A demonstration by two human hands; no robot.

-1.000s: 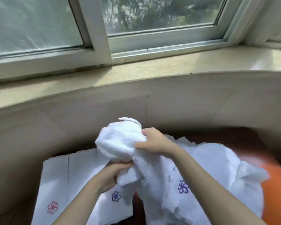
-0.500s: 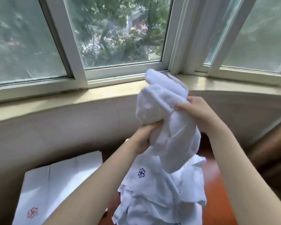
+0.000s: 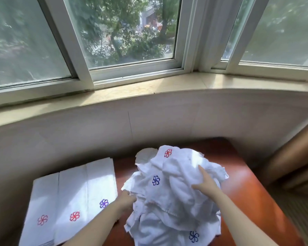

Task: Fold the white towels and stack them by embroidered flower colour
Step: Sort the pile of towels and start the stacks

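A heap of crumpled white towels (image 3: 176,197) lies on the reddish-brown table (image 3: 242,192), showing a red flower near the back and blue flowers at the middle and front. My right hand (image 3: 205,181) rests on top of the heap with fingers spread. My left hand (image 3: 127,198) grips the heap's left edge, fingers partly hidden in cloth. Three folded towel stacks lie side by side on the left: a pink-flower stack (image 3: 41,206), a red-flower stack (image 3: 72,201) and a purple-flower stack (image 3: 101,183).
A beige curved wall (image 3: 149,121) with a stone windowsill (image 3: 149,89) runs behind the table under large windows. Brown rounded furniture (image 3: 295,166) stands at the right. Bare tabletop shows right of the heap.
The towel bundle that both hands held up at window height has come down onto the heap. My right hand has opened on top; my left has shifted to the heap's left edge.
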